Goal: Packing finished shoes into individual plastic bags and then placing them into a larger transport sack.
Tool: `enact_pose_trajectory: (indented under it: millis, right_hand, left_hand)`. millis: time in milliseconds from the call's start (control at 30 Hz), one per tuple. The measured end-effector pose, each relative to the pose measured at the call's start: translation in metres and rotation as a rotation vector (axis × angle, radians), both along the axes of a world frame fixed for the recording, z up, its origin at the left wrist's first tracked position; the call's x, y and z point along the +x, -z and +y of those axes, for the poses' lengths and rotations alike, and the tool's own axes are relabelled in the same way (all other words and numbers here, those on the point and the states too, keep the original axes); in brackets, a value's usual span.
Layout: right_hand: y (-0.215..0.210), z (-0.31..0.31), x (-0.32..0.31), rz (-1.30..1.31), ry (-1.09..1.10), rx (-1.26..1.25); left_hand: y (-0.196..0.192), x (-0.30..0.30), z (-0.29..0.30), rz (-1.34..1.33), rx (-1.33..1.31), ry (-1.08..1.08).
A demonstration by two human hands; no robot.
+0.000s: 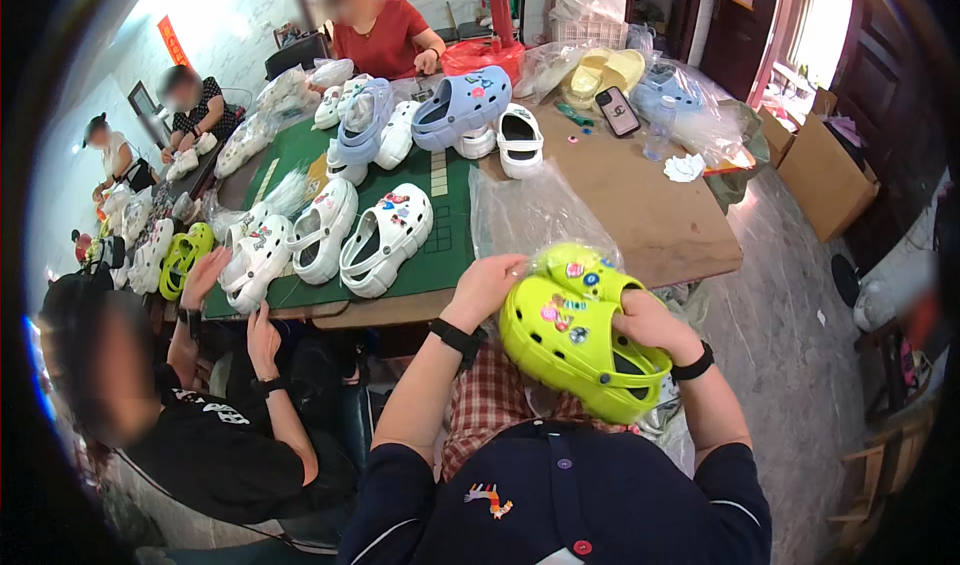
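In front of my chest is a pair of lime-green clogs (pixel 535 340), pressed together, with colourful charms on their toes. My right hand (pixel 655 320) reaches into the foot opening of the clogs and grips them. A clear plastic bag (pixel 545 205) lies from the table edge up to the toes of the clogs. At the bag's near edge my left hand (pixel 495 283) is closed, its fingertips pinching the plastic beside the clogs. Part of its fingers is hidden at the clog's toe.
White clogs with charms (pixel 390 235) stand on the green mat (pixel 445 265); blue clogs (pixel 465 110) rest farther back. A phone (pixel 618 112), a bottle (pixel 660 130) and yellow clogs (pixel 603 73) lie at the far right. A co-worker's hands (pixel 262 340) are close on my left.
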State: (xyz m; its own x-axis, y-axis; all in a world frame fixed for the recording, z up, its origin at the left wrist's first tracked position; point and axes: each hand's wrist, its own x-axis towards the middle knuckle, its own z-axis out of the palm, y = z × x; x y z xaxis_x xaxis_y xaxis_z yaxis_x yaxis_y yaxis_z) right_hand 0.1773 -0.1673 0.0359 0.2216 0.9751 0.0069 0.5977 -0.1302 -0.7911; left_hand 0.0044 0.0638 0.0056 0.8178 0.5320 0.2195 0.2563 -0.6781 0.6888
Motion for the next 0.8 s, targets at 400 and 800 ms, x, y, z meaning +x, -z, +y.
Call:
enact_pose_trajectory:
  millis: [400, 800]
  right_hand:
    - [0.018, 0.063, -0.032, -0.425, 0.293, -0.064]
    - [0.025, 0.107, -0.027, -0.435, 0.288, 0.131]
  left_hand:
    - [-0.021, 0.009, -0.031, -0.071, 0.571, 0.025]
    - [0.003, -0.027, -0.029, -0.231, 0.483, -0.2]
